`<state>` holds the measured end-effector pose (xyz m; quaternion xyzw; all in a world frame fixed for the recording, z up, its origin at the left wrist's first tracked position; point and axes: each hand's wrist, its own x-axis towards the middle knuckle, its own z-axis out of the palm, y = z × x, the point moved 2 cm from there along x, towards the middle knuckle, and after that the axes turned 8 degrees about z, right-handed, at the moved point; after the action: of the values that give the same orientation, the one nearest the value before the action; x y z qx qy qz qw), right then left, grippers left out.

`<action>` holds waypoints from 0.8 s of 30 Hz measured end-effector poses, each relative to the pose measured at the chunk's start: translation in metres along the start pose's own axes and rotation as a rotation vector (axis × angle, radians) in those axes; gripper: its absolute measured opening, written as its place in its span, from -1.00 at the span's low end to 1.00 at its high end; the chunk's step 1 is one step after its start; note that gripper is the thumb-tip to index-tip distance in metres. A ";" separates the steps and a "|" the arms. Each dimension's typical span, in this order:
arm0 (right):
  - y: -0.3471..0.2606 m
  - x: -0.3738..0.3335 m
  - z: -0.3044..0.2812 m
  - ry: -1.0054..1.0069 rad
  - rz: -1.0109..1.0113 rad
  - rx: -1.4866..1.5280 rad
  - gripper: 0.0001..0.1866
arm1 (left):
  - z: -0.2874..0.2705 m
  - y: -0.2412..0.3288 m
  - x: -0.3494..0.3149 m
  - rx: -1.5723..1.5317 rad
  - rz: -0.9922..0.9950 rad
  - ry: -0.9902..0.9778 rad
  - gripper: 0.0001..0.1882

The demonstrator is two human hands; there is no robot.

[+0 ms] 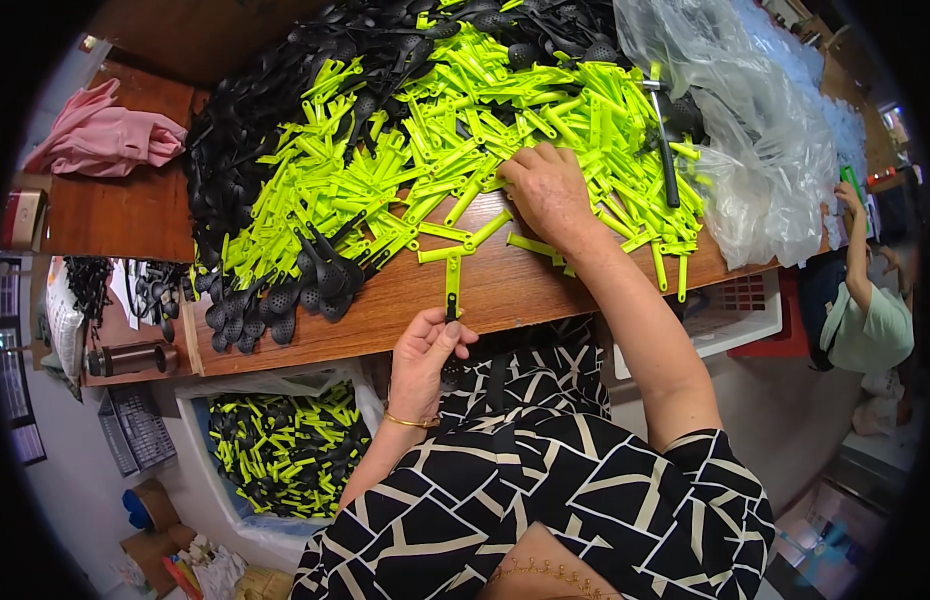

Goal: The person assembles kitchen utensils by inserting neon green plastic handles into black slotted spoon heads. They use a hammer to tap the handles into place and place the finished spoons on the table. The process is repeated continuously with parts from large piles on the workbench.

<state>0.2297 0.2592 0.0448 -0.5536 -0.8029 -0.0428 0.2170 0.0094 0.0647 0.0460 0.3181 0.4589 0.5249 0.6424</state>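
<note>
My left hand (421, 360) is closed at the table's front edge, pinching a black perforated spoon by its stem. A lime-green handle (453, 272) sits upright on that stem, while the spoon's dark head is hard to make out below my fingers. My right hand (551, 195) reaches onto the near side of a big heap of loose lime-green handles (465, 130). Its fingers are bent down among them, and what they grip, if anything, is hidden. Black perforated spoon heads (335, 275) lie at the heap's left front, some over the table edge.
More black spoons (230, 130) are heaped behind and to the left. A hammer (668, 150) lies on the heap's right, beside clear plastic sheeting (765, 150). Below the wooden table (545, 290), a lined bin (200, 430) holds green-and-black pieces. Another person (875, 310) is at the right.
</note>
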 end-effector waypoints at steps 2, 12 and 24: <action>0.000 0.003 -0.002 0.022 -0.066 -0.061 -0.82 | 0.005 0.004 -0.004 0.001 0.008 -0.012 -0.74; -0.009 -0.029 -0.021 -0.064 0.657 1.515 -0.84 | 0.017 0.008 0.028 0.034 0.139 -0.005 -0.67; -0.058 -0.058 -0.034 -0.275 0.454 1.598 -0.45 | 0.020 0.004 0.046 -0.106 0.073 0.009 -0.72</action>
<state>0.2040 0.1756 0.0623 -0.3816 -0.4801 0.6509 0.4474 0.0280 0.1118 0.0450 0.2977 0.4213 0.5728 0.6370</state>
